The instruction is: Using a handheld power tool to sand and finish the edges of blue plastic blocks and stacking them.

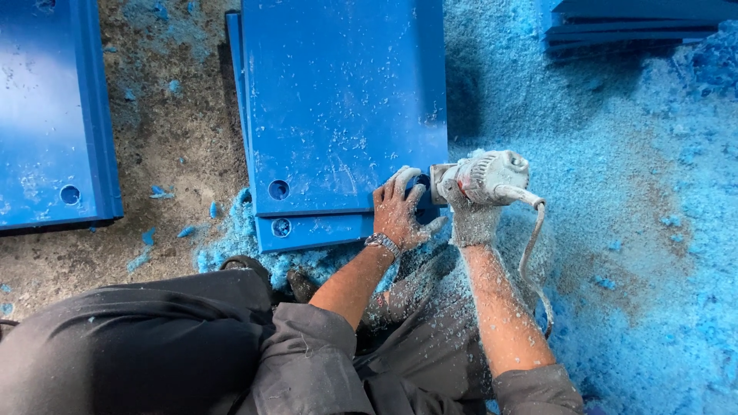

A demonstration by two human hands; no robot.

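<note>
A stack of blue plastic boards (338, 100) lies on the floor in front of me, each with a round hole near its front left corner. My left hand (400, 209), dusty and wearing a wristwatch, presses flat on the front right corner of the top board. My right hand (470, 219), in a dust-covered glove, grips a grey electric power tool (483, 177) held against the stack's right edge at that corner. The tool's cord (530, 253) hangs down beside my right forearm.
Blue shavings (638, 230) cover the floor thickly on the right and pile around the stack's front. Another blue board (50, 115) with a hole lies at the left, more boards (630, 23) at the top right. Bare dirty floor (169, 138) separates the stacks. My dark trousers fill the bottom.
</note>
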